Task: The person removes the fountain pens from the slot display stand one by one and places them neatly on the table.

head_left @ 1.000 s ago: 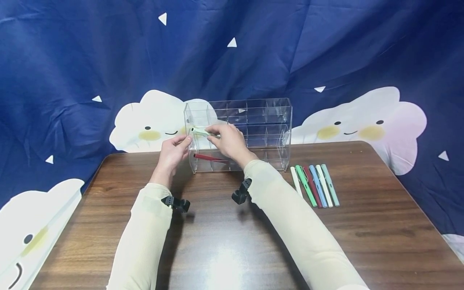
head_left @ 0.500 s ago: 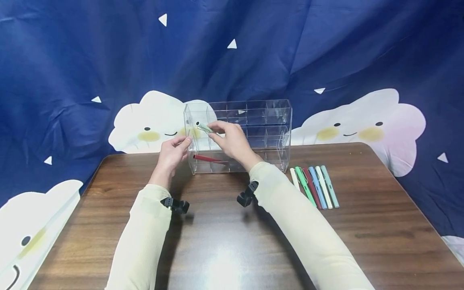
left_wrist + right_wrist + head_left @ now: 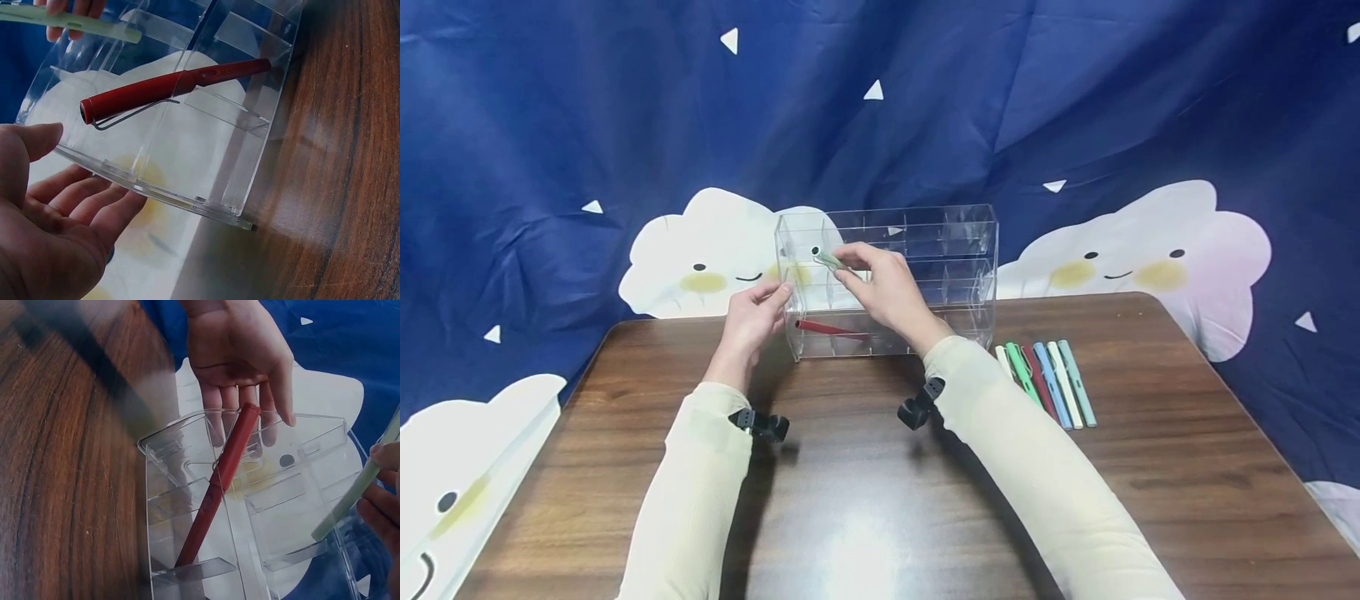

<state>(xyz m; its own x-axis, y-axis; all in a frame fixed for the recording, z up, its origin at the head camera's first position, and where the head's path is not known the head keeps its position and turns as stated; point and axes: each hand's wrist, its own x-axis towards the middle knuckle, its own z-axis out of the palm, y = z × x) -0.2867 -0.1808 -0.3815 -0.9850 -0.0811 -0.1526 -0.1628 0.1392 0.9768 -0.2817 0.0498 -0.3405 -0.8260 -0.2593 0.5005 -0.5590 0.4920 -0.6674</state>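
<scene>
A clear compartment organizer [image 3: 951, 287] stands upright on the table. My left hand [image 3: 756, 321] rests against its left side; in the left wrist view, the fingers [image 3: 103, 200] lie along the outside of the side wall and the thumb is held apart. My right hand [image 3: 887, 287] pinches a light green pen [image 3: 826, 259] in front of the upper and middle tiers. That pen [image 3: 350, 503] is tilted, its cap end towards the left hand in the head view. A red pen [image 3: 831, 329] with a wire clip [image 3: 134, 115] lies slanted in the lowest tier.
To the right of the organizer, several pens [image 3: 1056, 383] lie side by side on the brown wooden table [image 3: 842, 467], in white, green, dark red, blue and teal. A blue curtain [image 3: 925, 108] with cloud faces hangs behind the table.
My right hand has drawn the light green pen up and to the right, away from the organizer's left side. The left hand and the red pen have stayed in place.
</scene>
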